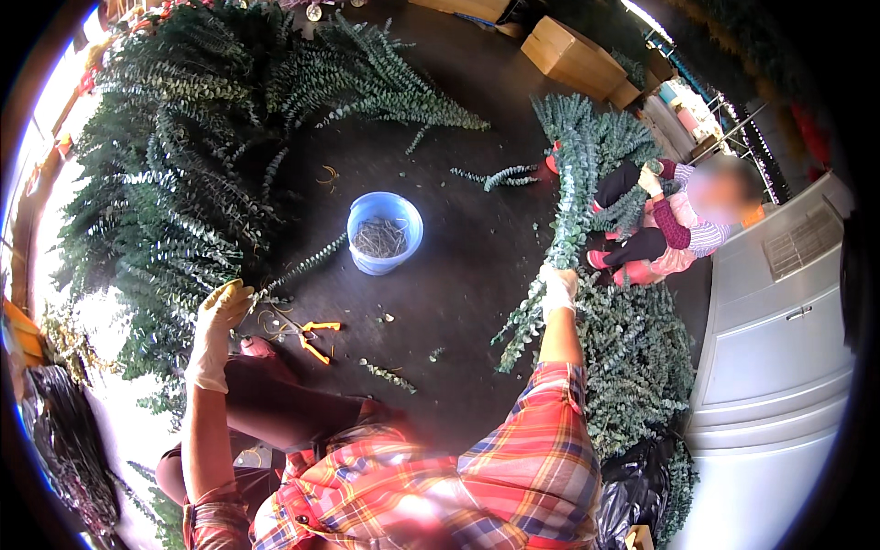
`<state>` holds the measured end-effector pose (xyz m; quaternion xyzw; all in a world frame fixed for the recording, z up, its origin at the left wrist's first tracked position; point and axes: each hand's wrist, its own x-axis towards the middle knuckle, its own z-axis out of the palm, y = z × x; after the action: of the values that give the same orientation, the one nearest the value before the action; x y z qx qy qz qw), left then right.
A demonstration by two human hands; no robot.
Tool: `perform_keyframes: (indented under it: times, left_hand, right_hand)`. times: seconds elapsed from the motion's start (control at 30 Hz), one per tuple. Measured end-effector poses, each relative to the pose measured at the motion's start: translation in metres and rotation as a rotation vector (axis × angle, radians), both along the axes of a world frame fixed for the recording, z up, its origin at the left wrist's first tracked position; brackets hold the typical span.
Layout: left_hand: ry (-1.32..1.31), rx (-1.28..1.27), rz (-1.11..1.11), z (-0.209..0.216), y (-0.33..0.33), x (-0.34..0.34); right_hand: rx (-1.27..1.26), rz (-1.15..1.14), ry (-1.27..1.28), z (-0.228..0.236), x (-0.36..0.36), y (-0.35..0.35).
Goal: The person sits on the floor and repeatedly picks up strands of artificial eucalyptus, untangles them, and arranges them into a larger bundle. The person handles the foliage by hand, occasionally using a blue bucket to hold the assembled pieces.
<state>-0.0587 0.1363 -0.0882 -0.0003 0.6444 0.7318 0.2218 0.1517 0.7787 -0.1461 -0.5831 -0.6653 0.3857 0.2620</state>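
My right hand (558, 290), in a white glove, reaches out to the right and is closed on eucalyptus branches (570, 220) at the edge of a large pile. My left hand (220, 316), gloved too, is raised at the left beside another big heap of eucalyptus (174, 183). Its fingers are curled together; what they hold, if anything, is too small to make out. Orange-handled pliers or cutters (316, 341) lie on the floor near my foot, right of that hand. A blue bucket (385, 203) with many thin wire-like pieces inside stands between the two heaps.
A co-worker (674, 220) in a pink apron sits at the right, hands on eucalyptus. Cardboard boxes (573, 57) stand at the far right. A white cabinet (779, 321) borders the right side. Loose sprigs (495, 177) and a black plastic bag (637, 490) lie about.
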Motion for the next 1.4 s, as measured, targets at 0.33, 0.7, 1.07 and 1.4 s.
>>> perform_keyframes:
  times: [0.33, 0.7, 1.07, 1.4]
  left_hand:
    - [-0.032, -0.05, 0.027, 0.006, 0.005, -0.002]
    - [-0.01, -0.05, 0.017, -0.005, -0.002, -0.005]
    - [-0.012, -0.029, 0.018, -0.004, 0.0, -0.003]
    - [-0.01, -0.008, 0.029, -0.003, 0.006, 0.0]
  right_hand:
    - [-0.023, -0.026, 0.004, 0.008, 0.003, -0.011]
    - [0.011, -0.052, -0.128, 0.011, 0.004, 0.0]
    - [0.045, -0.078, -0.096, 0.039, 0.006, -0.016]
    - [0.011, -0.072, 0.023, 0.045, 0.006, -0.023]
